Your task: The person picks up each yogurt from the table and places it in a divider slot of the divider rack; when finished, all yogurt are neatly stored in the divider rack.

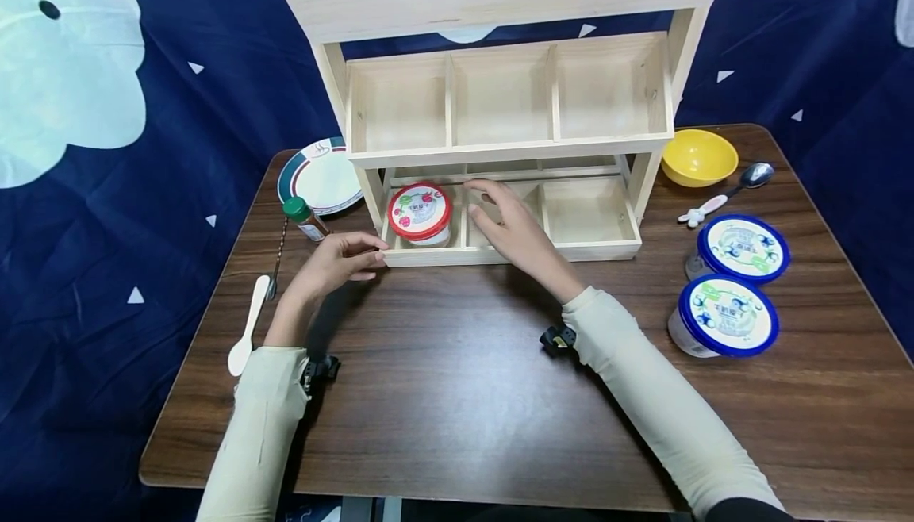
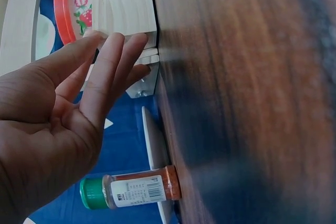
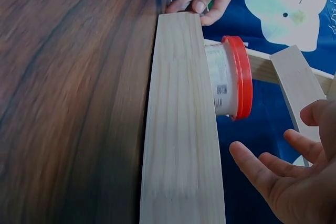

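Note:
A white tub with a red lid [image 1: 420, 213] stands in the left compartment of the bottom tier of a wooden shelf [image 1: 514, 254]. At that tier's front left corner, my left hand [image 1: 337, 262] has its fingertips against the wood, fingers fairly straight. My right hand [image 1: 517, 235] hovers over the middle compartment, just right of the tub, fingers spread and holding nothing. In the right wrist view, the tub's red rim [image 3: 242, 77] shows beyond the shelf's front board [image 3: 181, 119], apart from the right fingers.
Left of the shelf are plates [image 1: 324, 177], a green-capped spice bottle [image 1: 305, 219], a white spoon [image 1: 250, 324] and another thin-handled utensil [image 1: 278, 256]. On the right stand a yellow bowl [image 1: 700, 159], a metal spoon [image 1: 755, 176] and two blue-lidded tubs [image 1: 728, 316].

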`<action>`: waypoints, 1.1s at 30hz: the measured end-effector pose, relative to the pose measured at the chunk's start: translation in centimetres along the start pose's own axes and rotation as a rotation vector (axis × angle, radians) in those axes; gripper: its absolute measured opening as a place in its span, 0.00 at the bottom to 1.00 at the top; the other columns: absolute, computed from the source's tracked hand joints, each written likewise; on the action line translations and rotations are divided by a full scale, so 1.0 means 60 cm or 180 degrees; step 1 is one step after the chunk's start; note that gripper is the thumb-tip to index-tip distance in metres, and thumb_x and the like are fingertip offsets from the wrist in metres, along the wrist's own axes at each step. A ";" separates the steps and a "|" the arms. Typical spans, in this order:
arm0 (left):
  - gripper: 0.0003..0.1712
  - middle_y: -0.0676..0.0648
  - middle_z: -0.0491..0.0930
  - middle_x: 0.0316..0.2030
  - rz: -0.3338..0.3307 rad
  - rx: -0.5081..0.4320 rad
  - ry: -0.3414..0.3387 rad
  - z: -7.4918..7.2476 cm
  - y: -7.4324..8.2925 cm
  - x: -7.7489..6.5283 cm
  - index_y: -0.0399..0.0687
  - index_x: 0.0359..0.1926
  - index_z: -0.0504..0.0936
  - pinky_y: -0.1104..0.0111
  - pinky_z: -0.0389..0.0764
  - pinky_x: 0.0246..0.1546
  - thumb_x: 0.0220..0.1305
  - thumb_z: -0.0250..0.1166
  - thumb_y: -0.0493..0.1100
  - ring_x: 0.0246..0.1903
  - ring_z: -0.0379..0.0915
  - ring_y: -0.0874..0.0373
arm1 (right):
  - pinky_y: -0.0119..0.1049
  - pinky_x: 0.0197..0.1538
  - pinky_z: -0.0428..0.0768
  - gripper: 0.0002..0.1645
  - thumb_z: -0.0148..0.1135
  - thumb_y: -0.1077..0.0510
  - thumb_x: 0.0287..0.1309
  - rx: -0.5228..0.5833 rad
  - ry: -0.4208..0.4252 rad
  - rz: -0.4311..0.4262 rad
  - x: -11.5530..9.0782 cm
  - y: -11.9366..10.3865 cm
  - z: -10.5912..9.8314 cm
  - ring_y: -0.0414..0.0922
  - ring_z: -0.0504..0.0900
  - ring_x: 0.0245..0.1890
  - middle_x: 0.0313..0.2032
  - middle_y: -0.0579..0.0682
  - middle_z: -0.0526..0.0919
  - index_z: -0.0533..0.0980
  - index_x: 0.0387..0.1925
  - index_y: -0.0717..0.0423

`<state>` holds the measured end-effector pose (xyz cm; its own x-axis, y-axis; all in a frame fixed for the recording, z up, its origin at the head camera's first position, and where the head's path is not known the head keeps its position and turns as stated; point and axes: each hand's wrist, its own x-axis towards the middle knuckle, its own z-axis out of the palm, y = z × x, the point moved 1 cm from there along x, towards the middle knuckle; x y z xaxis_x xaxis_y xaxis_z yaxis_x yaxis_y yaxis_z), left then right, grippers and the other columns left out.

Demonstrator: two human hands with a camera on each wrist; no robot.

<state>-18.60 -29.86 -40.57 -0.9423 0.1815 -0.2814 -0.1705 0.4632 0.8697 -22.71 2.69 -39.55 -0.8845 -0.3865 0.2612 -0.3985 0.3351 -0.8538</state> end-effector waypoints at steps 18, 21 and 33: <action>0.17 0.25 0.83 0.58 0.0100 -0.0108 0.0009 0.002 -0.002 0.001 0.25 0.63 0.80 0.66 0.91 0.48 0.81 0.62 0.32 0.44 0.86 0.66 | 0.61 0.76 0.73 0.27 0.57 0.57 0.82 0.0181 0.0183 0.0188 -0.036 0.009 -0.041 0.63 0.74 0.72 0.75 0.56 0.73 0.72 0.76 0.57; 0.17 0.25 0.83 0.58 0.0096 -0.0107 0.0006 0.003 -0.004 0.001 0.25 0.63 0.80 0.67 0.91 0.47 0.81 0.62 0.33 0.46 0.87 0.64 | 0.60 0.76 0.73 0.27 0.58 0.57 0.82 0.0193 0.0192 0.0196 -0.042 0.008 -0.049 0.63 0.75 0.72 0.75 0.57 0.73 0.72 0.76 0.57; 0.17 0.26 0.83 0.58 0.0099 -0.0082 -0.0023 0.002 -0.001 0.001 0.26 0.64 0.80 0.63 0.92 0.50 0.82 0.61 0.33 0.47 0.87 0.63 | 0.62 0.74 0.75 0.27 0.58 0.56 0.82 0.0050 0.0296 0.0159 -0.071 0.011 -0.090 0.63 0.74 0.72 0.76 0.57 0.72 0.72 0.76 0.56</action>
<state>-18.61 -29.75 -40.71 -0.9452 0.2017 -0.2569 -0.1486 0.4348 0.8882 -20.50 9.21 -38.78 -0.9221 -0.2880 0.2583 -0.3502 0.3381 -0.8735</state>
